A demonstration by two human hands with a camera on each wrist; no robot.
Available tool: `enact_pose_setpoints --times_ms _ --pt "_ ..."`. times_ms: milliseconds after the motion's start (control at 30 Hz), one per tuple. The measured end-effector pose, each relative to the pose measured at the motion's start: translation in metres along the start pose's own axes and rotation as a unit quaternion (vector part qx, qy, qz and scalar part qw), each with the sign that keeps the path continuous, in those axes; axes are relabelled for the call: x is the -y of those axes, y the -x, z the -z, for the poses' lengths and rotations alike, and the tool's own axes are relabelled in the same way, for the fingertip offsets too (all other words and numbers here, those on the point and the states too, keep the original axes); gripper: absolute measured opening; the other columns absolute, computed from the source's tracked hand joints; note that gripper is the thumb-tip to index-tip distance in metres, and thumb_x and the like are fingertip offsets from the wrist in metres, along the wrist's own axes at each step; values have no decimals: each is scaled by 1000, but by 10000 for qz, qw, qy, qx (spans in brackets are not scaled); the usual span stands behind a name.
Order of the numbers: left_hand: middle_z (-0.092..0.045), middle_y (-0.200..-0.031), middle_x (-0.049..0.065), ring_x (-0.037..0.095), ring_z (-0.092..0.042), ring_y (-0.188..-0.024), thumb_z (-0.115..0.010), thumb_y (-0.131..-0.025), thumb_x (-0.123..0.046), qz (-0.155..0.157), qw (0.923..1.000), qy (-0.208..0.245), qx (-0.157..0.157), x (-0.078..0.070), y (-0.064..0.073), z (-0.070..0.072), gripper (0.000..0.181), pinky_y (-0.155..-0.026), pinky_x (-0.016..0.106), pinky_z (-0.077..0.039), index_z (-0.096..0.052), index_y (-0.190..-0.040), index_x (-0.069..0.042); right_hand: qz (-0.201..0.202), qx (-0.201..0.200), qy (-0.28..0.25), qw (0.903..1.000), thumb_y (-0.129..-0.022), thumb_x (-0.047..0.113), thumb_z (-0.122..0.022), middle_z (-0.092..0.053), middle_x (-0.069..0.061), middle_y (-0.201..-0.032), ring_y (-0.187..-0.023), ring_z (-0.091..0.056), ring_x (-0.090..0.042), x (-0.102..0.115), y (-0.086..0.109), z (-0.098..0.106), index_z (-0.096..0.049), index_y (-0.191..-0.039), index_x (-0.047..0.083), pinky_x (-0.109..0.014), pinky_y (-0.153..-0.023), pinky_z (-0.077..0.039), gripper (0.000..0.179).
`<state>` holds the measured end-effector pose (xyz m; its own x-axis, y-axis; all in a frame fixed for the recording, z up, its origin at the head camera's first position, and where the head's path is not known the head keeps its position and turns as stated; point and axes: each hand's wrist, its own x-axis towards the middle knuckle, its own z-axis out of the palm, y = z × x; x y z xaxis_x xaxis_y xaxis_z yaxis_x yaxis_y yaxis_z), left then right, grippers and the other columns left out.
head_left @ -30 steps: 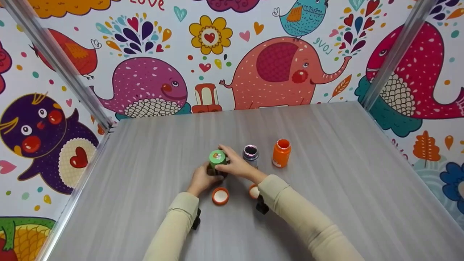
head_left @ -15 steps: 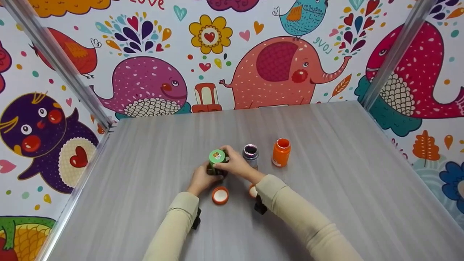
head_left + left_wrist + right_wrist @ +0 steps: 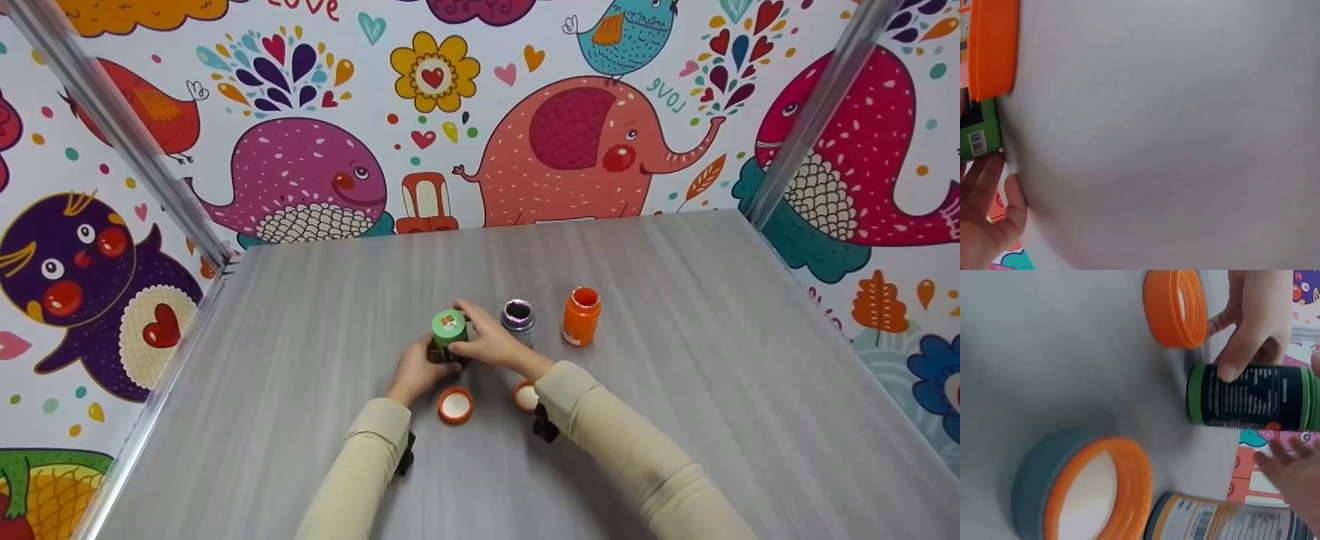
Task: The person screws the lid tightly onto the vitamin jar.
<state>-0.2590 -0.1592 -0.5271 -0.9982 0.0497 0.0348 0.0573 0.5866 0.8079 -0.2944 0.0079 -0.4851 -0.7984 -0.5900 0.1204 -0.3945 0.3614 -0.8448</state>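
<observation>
A jar with a green body and dark label (image 3: 1252, 396) stands upright on the table, topped by a green lid (image 3: 449, 324). My left hand (image 3: 417, 371) grips its lower body; in the right wrist view the thumb presses on the label. At the top, my right hand (image 3: 491, 341) holds the lid between thumb and fingers. Some right fingers (image 3: 1292, 464) extend beside the jar. Just right of the hands stands an uncovered grey jar (image 3: 517, 319) with a dark mouth. An uncovered orange jar (image 3: 582, 318) stands farther right.
Two removed lids lie inside-up near the forearms: an orange lid (image 3: 455, 406) in front of the left hand, and a grey-and-orange lid (image 3: 1092, 489) partly under the right wrist. Printed wall panels and metal posts (image 3: 814, 112) bound the grey table (image 3: 675, 300).
The right hand's fingers have shifted slightly around the lid. The left hand, the jars and the loose lids have kept their places.
</observation>
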Motion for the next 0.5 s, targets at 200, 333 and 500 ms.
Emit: enact_pose_setpoints --times_ms 200,333,500 --pt "-58 -118 20 32 -54 -110 -78 -72 -19 110 9999 94 32 -1 0 0 58 -93 45 -42 -52 -120 1 447 107 171 9988 -83 2 -51 -38 -17 -141 -130 -35 -28 -1 1 6 -33 -139 -1 -43 -103 -33 59" --pt "-57 -118 20 32 -54 -110 -77 -72 -18 130 9999 89 55 -1 0 0 58 -92 45 -42 -51 -121 1 500 82 231 9984 -84 3 -52 -40 -17 -139 -127 -39 -28 -1 1 7 -37 -137 -2 -42 -102 -35 55" --pt "-57 -120 20 32 -53 -112 -78 -72 -19 195 9998 99 43 -1 0 0 60 -94 45 -41 -51 -123 1 484 -90 238 9985 -85 5 -60 -46 -19 -132 -118 -46 -30 -3 -1 8 -38 -135 -3 -43 -97 -39 56"
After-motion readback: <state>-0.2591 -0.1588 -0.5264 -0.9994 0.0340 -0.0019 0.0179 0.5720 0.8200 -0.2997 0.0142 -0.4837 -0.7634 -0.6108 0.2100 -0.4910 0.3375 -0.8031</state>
